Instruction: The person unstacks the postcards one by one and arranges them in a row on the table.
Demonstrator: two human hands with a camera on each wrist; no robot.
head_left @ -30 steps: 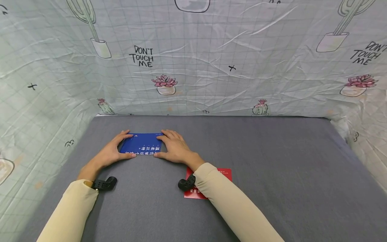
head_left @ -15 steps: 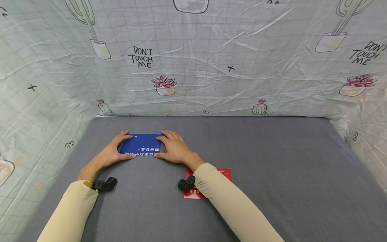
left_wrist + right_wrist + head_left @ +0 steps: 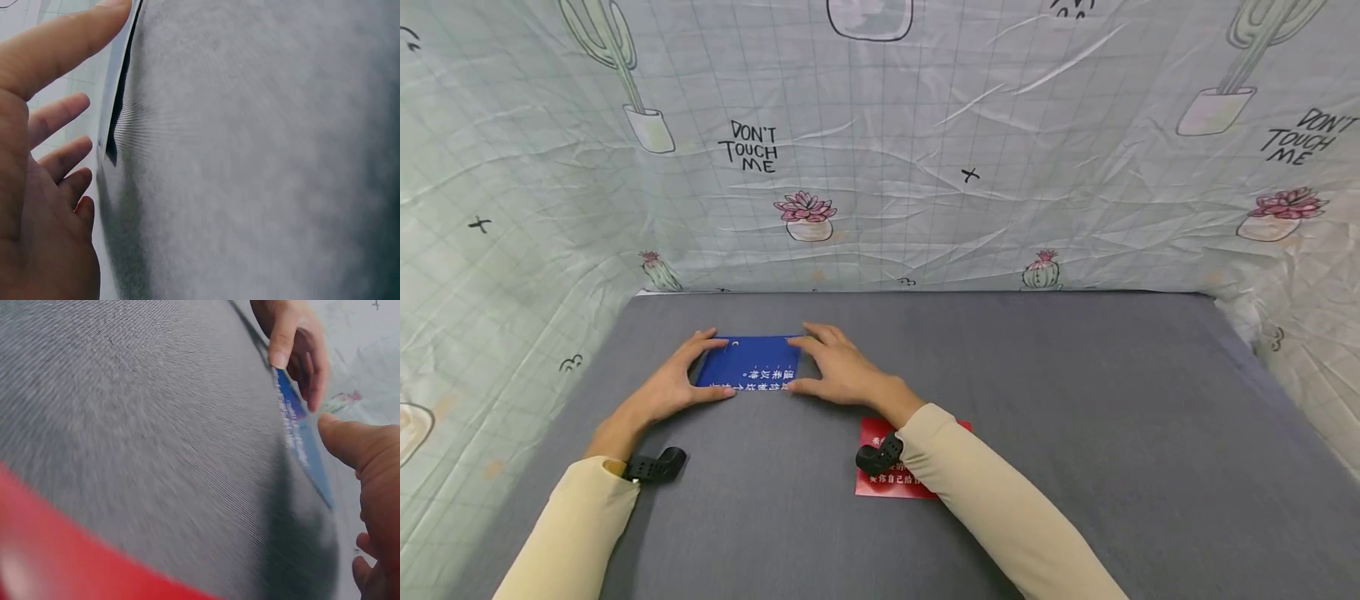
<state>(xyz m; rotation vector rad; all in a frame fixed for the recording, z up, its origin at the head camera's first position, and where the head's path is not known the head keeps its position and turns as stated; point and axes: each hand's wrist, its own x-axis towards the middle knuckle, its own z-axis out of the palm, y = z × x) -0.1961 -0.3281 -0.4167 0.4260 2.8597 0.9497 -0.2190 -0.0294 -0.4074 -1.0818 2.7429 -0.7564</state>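
Observation:
A blue card [image 3: 745, 360] with white Chinese characters and a small moon mark lies at the left back of the grey table, its writing turned away from me. My left hand [image 3: 666, 385] holds it at the left end, thumb on the near edge and fingers toward the far edge. At the other end, my right hand [image 3: 842, 371] hovers with thumb and fingers spread; in the right wrist view its thumb [image 3: 344, 434] looks apart from the card. Under my right forearm lies a red card [image 3: 891, 488] with white characters, partly covered by the sleeve and wrist camera.
Grey cloth covers the table [image 3: 1075, 433]. A pale curtain [image 3: 880, 150] printed with cacti and lettering hangs along the back and both sides. Black wrist cameras [image 3: 658, 465] sit on both wrists, above the cloth.
My right hand has shifted slightly right, its thumb and fingers easing off the blue card. More of the red card shows. The left hand stays nearly in place on the blue card.

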